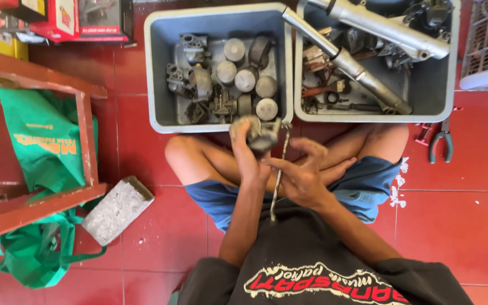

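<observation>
Two hands busy: left hand (pixel 248 148) clamped round grey carburettor (pixel 262 137); right hand (pixel 303 175) pinching thin metal rod (pixel 278 175).

Green bag (pixel 43 141), grey brick (pixel 117 209), pliers (pixel 441 144).

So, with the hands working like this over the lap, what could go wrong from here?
1. The left hand grips a grimy metal engine part in mid-air above the crossed legs; a slip could drop it on a bare leg.
2. The right hand steadies a thin metal tool near the left wrist; it might jab the skin.
</observation>
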